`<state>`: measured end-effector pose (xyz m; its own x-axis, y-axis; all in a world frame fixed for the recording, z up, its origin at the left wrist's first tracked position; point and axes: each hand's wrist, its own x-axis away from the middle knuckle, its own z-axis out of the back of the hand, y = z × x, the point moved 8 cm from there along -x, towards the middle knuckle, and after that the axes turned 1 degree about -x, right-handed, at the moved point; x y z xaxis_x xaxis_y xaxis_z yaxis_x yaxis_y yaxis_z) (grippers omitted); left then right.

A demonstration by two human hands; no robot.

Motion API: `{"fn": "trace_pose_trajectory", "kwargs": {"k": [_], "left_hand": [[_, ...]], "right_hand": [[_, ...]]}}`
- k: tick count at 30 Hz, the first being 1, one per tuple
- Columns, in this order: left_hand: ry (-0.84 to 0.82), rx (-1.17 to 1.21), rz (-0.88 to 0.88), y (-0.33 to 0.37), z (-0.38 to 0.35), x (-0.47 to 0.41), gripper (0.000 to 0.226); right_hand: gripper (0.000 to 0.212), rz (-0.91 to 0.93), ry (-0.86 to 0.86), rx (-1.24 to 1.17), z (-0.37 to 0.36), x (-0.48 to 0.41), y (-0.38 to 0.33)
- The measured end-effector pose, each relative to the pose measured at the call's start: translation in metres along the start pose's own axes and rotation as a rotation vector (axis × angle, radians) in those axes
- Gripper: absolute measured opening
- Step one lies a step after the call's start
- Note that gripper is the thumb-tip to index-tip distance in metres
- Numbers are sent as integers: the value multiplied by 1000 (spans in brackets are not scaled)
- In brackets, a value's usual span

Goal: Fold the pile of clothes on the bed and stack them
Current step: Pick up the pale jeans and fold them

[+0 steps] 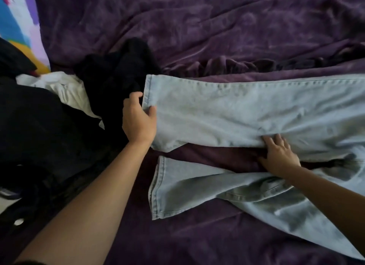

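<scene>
1. Head view, the jeans: you have one pair of light blue jeans lying flat on the bed, with its two legs running out to your left. The upper leg lies apart from the lower leg, and purple cover shows between them.
2. Head view, your left hand: it pinches the hem of the upper leg. Your thumb sits on top of the denim and the other fingers curl round behind the hem edge.
3. Head view, your right hand: it lies flat and spread, gripping nothing. Its fingers press on the near edge of the upper leg, close to where the two legs meet, and the heel of the hand rests on the purple cover.
4. Head view, the count: two hands, one pair of jeans, one white garment and a heap of black clothes to the left of the hems. How many pieces the heap holds you cannot tell.
5. Head view, far left: one brightly coloured cloth at the bed's edge.
</scene>
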<state>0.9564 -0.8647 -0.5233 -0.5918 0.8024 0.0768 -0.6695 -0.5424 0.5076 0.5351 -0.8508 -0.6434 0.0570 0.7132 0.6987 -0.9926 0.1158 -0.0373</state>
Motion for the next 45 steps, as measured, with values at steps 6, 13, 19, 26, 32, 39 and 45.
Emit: {"fn": "trace_pose_trajectory", "kwargs": {"k": [6,13,19,26,32,39,45], "left_hand": [[-95,23,-534,-15,29,153,14],[-619,-710,-424,-94,-25,232,73],[-415,-394,-456,-55,13,216,5],[-458,-583,-496,-51,32,251,58],[-473,-702,-361,-37,-61,265,66],[-497,-26,-228,-38,4,220,22],[-651,611,202,-54,99,159,16]], "right_hand": [[70,133,127,-64,25,38,-13],[67,616,147,135,-23,139,-38],[18,531,268,-136,1,148,-6],[14,625,162,-336,56,181,18],[19,690,106,-353,30,204,31],[6,654,197,-426,34,209,44],[43,502,157,-343,84,162,9]]}}
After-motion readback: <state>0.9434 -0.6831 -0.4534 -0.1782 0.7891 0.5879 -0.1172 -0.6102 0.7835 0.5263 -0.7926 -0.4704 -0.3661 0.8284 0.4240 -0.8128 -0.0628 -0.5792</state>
